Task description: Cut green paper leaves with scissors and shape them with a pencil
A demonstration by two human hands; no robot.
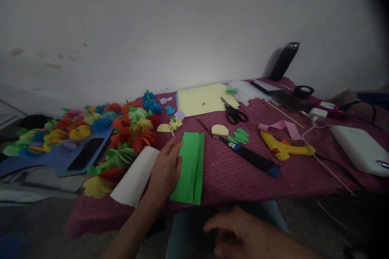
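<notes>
Fingers extended, the left hand (165,166) touches folded green paper (191,170) at the desk's (227,182) front edge; the loose, empty right hand (234,228) could brush it off.

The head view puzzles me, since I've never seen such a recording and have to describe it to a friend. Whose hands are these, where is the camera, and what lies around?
There is no machine here: these are a person's own bare hands. The single picture comes from a camera on that person's head, looking forward and down.

The left hand lies at the left edge of the green paper, beside the white paper. The right hand is blurred, nearer the camera than the table; I can't tell whether it holds anything.

Paper ornaments crowd the left. Further right are scissors, leaves, a knife and a glue gun.
</notes>
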